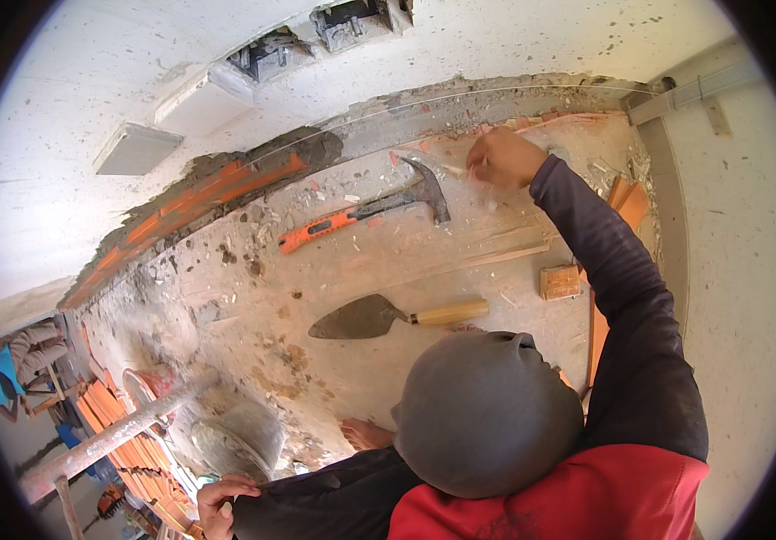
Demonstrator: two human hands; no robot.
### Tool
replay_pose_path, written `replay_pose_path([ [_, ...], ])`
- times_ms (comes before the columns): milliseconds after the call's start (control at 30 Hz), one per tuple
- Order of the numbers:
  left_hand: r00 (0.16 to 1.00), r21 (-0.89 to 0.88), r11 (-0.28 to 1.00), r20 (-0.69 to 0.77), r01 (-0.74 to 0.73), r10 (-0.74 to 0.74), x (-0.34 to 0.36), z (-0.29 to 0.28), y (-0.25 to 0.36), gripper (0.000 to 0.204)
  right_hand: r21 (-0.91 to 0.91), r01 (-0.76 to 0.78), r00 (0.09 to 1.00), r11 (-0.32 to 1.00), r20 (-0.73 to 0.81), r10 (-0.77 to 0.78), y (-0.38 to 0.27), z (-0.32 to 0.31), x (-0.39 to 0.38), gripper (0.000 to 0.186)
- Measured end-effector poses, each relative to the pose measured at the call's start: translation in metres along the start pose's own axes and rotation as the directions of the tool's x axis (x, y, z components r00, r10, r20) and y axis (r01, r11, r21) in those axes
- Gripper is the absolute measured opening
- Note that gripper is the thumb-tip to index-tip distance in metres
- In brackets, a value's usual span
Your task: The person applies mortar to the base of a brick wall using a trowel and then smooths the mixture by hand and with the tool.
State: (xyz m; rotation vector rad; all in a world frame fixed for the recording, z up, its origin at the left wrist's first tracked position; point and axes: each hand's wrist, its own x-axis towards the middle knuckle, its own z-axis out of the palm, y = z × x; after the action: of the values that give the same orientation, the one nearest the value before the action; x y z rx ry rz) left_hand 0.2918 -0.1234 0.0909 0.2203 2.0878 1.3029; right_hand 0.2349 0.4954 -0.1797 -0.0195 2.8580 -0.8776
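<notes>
Right hand (505, 160), 1–2 o'clock in view: fingers curled in; whether anything is pinched can't be told. Left hand (219, 502), 7 o'clock: fingers loosely bent; any hold can't be made out. Hammer (361, 212) is laid on the dusty floor (388, 268), near the right hand at its 8 o'clock, well apart from the left at its 1 o'clock, touched by neither. Judged head-heavy, stiff, not fragile; best gripped by the orange handle. Trowel (356, 318) is set at the hammer's 6 o'clock, bucket (260, 434) near the left hand.
</notes>
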Motion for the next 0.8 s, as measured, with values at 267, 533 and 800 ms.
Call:
replay_pose_path([
  [267,0.999,0.034,0.999,0.034,0.028,-0.029,0.009,0.007,0.013,0.063,-0.248,-0.145,0.976,0.958,-0.197,0.097,0.033,0.017,0.057,0.035],
  [533,0.996,0.062,0.995,0.043,0.075,-0.078,0.006,0.006,0.016,0.066,-0.313,-0.126,0.990,0.941,0.021,0.139,-0.003,-0.017,0.031,0.041],
  [800,0.992,0.021,0.995,0.080,0.099,-0.100,0.017,0.012,0.024,0.067,-0.293,-0.140,0.990,0.946,-0.012,0.143,-0.009,-0.013,0.028,0.026],
])
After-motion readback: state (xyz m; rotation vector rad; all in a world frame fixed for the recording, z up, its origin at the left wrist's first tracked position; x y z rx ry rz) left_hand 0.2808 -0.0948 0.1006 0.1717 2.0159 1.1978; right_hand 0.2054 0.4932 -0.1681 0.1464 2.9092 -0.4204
